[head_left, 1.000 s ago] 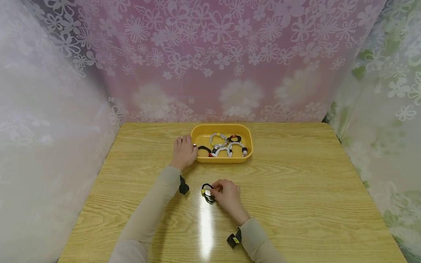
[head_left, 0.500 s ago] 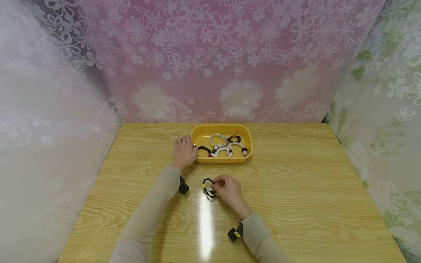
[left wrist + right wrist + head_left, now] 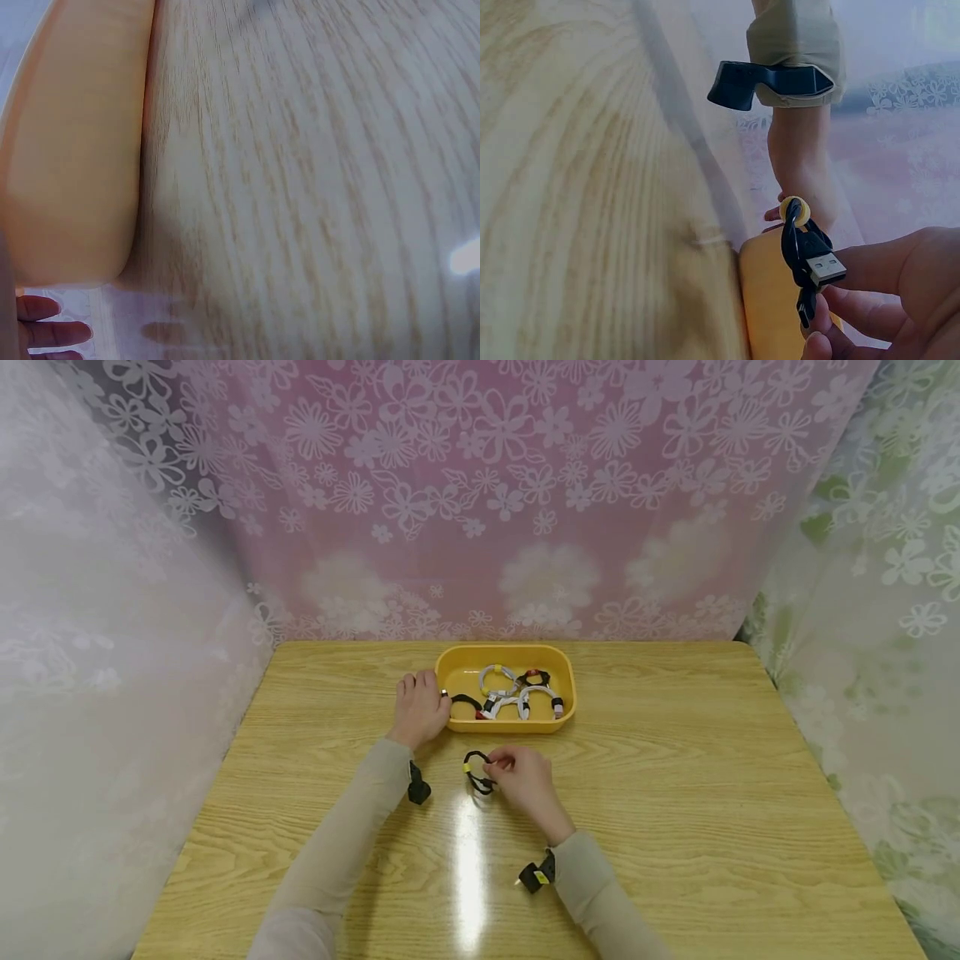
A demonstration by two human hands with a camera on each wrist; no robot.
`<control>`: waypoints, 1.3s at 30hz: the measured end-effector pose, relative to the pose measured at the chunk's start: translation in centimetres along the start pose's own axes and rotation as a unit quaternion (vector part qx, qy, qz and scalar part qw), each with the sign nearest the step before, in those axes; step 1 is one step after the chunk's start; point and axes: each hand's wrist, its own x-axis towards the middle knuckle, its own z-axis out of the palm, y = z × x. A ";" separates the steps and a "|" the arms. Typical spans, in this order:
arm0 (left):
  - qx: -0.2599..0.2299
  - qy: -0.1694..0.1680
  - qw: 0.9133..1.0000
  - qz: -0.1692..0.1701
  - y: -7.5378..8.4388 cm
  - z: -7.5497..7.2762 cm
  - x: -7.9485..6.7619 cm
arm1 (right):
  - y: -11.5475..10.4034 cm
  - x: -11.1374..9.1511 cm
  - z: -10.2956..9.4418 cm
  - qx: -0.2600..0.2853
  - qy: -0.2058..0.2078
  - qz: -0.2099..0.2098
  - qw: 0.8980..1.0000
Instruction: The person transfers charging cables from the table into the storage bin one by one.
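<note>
My right hand (image 3: pixel 525 779) pinches a coiled black USB cable (image 3: pixel 791 244) between thumb and fingertips, just in front of the yellow bin (image 3: pixel 504 727). A yellow tie (image 3: pixel 467 768) binds the coil, and in the right wrist view its metal USB plug (image 3: pixel 827 268) faces out. At the bin's left end, my left hand (image 3: pixel 420 708) grips the rim; in the left wrist view its fingers (image 3: pixel 60 332) point down past the wall. Inside the bin lie several coiled cables, including a grey one (image 3: pixel 484 683) with a yellow tie and a black one (image 3: pixel 467 698) by the left wall.
The bin stands near the back edge of the wood-grain table (image 3: pixel 675 777). Floral curtains (image 3: pixel 487 510) hang behind and at both sides. A black wrist camera (image 3: pixel 534 877) sits under the right sleeve, another camera (image 3: pixel 418 785) by the left. Glare streaks the table's middle.
My right hand has moved forward, toward the bin, carrying the black USB cable. The left hand has stayed at the bin's left end, and the bin shows almost no shift.
</note>
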 end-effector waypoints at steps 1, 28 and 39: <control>0.001 0.001 1.000 0.000 0.0 0.0 0.0 | -0.1 0.1 -0.1 0.001 -0.001 0.002 1.000; 0.005 -0.007 1.000 -0.001 0.0 0.0 0.0 | -2.7 3.3 -2.8 -0.009 0.014 -0.081 0.997; 0.010 -0.008 1.000 -0.001 -0.3 0.3 0.3 | -4.0 4.8 -4.0 -0.033 -0.005 -0.067 0.997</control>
